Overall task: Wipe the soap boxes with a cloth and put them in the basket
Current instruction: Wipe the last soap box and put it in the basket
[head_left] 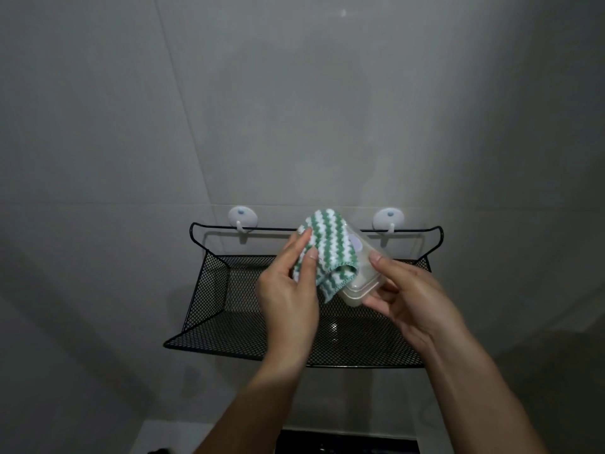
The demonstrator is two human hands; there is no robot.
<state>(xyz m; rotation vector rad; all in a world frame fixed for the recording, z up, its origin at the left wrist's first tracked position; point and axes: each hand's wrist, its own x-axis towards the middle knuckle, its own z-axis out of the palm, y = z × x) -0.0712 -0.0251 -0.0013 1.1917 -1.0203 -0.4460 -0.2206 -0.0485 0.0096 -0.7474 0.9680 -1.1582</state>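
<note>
Two hands are working above the black mesh basket [209, 309]: right hand [406, 298] clamping the clear soap box [361, 276], left hand [289, 290] pinching the green-striped cloth [327, 249] against it. Wiping's underway; lowering into the basket probably comes next.

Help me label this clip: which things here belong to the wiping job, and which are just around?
In the job: left hand gripping striped cloth; right hand holding clear soap box; black mesh basket.

Just around: two wall hooks carrying the basket; tiled wall.
</note>
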